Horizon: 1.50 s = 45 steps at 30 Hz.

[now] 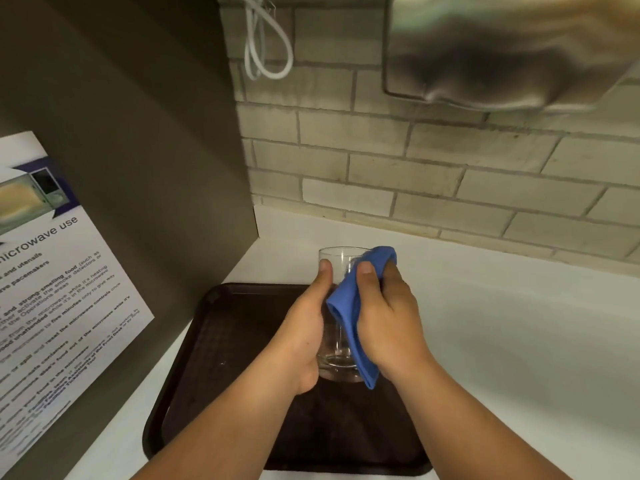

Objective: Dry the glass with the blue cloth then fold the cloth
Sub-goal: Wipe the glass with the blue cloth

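White countertop (502, 323), grey brick-tile wall (433, 161), dark brown plastic tray (225, 341) under your hands. Drying is mid-way, I judge; folding not begun. Clear drinking glass (337, 271) is held above the tray: your left hand (304, 334) wraps its side, your right hand (388, 317) presses the bunched blue cloth (349, 306) to it (thumb on top).
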### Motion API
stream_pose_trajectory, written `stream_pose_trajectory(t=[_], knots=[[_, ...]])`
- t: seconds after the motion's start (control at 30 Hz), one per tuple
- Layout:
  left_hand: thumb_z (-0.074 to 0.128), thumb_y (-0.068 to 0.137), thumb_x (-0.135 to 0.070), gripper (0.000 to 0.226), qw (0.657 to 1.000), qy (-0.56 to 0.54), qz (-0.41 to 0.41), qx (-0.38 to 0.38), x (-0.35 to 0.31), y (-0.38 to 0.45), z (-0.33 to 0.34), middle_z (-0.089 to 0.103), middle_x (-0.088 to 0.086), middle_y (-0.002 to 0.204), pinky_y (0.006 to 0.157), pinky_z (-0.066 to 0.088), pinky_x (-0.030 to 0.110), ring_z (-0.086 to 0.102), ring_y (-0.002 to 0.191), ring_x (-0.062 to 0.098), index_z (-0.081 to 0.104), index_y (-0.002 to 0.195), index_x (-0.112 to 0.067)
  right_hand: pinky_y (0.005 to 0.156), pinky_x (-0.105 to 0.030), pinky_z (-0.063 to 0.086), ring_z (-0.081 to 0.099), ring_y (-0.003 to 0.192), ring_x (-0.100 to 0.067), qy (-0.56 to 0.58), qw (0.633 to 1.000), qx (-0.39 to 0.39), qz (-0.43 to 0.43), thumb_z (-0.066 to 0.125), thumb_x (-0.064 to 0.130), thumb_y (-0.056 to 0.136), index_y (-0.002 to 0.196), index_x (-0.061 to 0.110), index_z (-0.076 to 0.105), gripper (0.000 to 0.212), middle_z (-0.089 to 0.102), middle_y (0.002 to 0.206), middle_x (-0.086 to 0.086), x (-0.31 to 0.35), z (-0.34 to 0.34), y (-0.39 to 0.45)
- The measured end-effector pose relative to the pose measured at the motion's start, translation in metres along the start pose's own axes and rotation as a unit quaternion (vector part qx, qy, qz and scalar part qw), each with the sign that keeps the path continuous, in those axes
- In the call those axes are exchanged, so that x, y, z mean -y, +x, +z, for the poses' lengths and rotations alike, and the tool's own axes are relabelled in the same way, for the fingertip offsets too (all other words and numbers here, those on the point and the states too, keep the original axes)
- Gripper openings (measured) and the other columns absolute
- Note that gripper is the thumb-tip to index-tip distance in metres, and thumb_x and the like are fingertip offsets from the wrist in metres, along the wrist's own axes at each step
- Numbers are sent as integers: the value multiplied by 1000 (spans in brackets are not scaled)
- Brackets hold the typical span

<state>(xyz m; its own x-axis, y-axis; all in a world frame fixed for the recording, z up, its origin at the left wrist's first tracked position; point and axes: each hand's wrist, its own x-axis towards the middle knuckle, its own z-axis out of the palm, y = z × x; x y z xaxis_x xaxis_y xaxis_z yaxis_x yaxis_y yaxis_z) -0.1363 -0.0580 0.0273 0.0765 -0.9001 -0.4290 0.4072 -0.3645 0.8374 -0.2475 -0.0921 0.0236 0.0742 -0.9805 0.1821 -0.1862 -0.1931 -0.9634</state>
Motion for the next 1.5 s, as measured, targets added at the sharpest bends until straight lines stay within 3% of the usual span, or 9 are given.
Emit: stream_pose_trajectory(t=[0.23,0.47,0.6,0.73,0.9,1.1,1.3,1.43,1.5], knots=[[57,81,-82,91,994,-102,-33,9,-6,1,-2,79,23,122,88,63,50,78,106,40,74,129,-7,60,-33,53,68,59,-19,77,988,54,120,41,44,102,79,18,69,45,72,60,-1,-3,-15,5],[52,84,-81,81,997,-70,-26,-7,1,8,-12,84,17,108,86,63,42,81,102,33,80,118,-12,95,-10,45,55,114,0,-111,979,138,-105,33,57,94,147,23,27,63,50,128,5,-10,-3,-43],[60,74,-77,78,996,-80,3,29,-1,6,-12,85,18,100,71,65,40,83,89,33,82,111,-12,68,-11,49,67,83,1,-32,997,62,-37,38,46,99,120,31,53,30,67,96,2,14,-2,-5],[50,83,-80,80,999,-30,8,-12,-5,5,-5,85,17,110,97,61,54,81,102,37,76,123,-16,77,-42,58,73,82,-25,78,989,50,115,37,49,100,101,19,68,43,75,88,-12,14,-6,13],[70,56,-77,90,999,-49,21,-13,0,-3,1,84,18,113,92,64,49,81,101,34,79,123,-17,65,-24,50,69,72,-4,-3,999,38,20,35,56,95,89,32,61,36,73,80,2,7,6,12],[63,75,-85,96,992,-121,-39,-17,-6,-1,-7,81,24,117,80,66,51,81,100,41,75,127,-6,63,-23,53,65,54,-8,72,978,102,166,41,41,102,75,13,64,45,65,66,-12,-8,-5,2],[50,86,-83,78,997,-35,-47,-49,0,3,-15,86,16,104,88,65,47,82,98,34,79,116,-16,101,-26,48,58,117,-6,-40,981,188,-24,44,49,94,143,22,36,56,55,130,0,-12,-1,-39],[47,90,-81,79,998,-49,-29,-24,-1,3,-19,83,18,112,88,62,48,81,100,35,76,124,-16,68,-16,50,66,75,2,-27,995,95,-3,41,42,101,98,37,52,13,65,88,0,9,7,-10],[45,92,-80,82,997,-75,-29,-9,-1,5,-18,79,22,124,98,59,56,77,111,41,71,134,-15,63,-26,51,67,63,-7,19,995,64,70,36,51,101,87,29,60,35,68,73,-3,10,6,8]])
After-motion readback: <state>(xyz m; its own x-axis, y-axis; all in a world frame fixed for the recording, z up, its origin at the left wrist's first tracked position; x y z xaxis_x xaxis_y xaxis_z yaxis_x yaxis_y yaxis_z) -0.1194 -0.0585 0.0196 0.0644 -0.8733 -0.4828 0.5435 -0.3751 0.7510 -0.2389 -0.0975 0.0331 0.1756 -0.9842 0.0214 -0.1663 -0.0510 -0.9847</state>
